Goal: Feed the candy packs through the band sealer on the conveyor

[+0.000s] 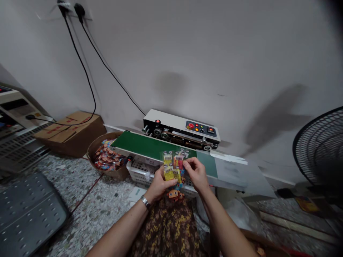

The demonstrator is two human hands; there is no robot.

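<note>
My left hand is closed around a small bunch of clear packets with yellow and pink barcode labels. Small cartoon-faced figures hang below the labels, just over my lap. At the bunch's right edge, the fingers of my right hand pinch a packet by the pink label. Right behind the packets runs the green conveyor belt of a band sealing machine, its red and orange lights lit. The packets overlap, so I cannot tell them apart fully.
A round carton of packed figures stands left of the belt, beside a closed cardboard box. Under the belt is a white plastic basket. A translucent sheet extends rightward, towards a black fan. A grey stool sits at left.
</note>
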